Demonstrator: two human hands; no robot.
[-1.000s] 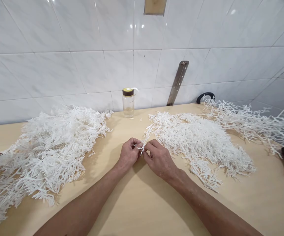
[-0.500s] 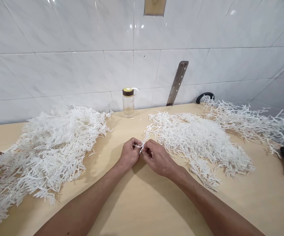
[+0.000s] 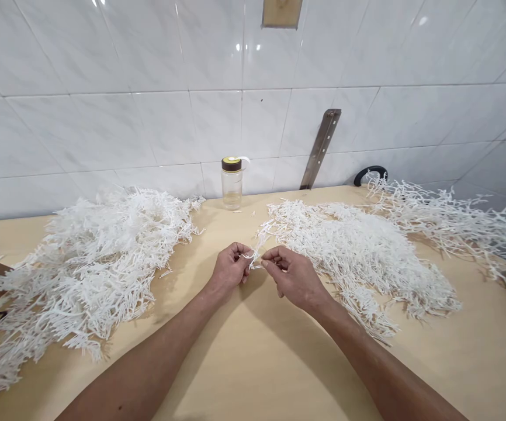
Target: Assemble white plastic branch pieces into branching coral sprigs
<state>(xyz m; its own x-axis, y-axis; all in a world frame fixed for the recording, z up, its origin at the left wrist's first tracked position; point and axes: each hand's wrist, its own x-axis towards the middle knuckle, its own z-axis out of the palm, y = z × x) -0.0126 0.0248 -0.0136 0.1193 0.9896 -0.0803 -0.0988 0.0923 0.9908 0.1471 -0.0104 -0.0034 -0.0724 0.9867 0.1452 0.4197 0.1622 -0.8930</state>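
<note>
Strands [image 3: 255,255] — left hand [image 3: 230,268] pinching; right hand [image 3: 294,276] perhaps too

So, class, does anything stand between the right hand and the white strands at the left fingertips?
Nothing visible does. The right hand is right at those white strands, touching or nearly so; the bottle stands farther back, near the wall.

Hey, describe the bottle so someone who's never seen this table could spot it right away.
Find the tiled wall, then the back of the pale table at its foot. Standing upright there, between the left white heap and the right white heap, is the clear bottle. Its dark cap with a yellow top sets it apart from both heaps.
</note>
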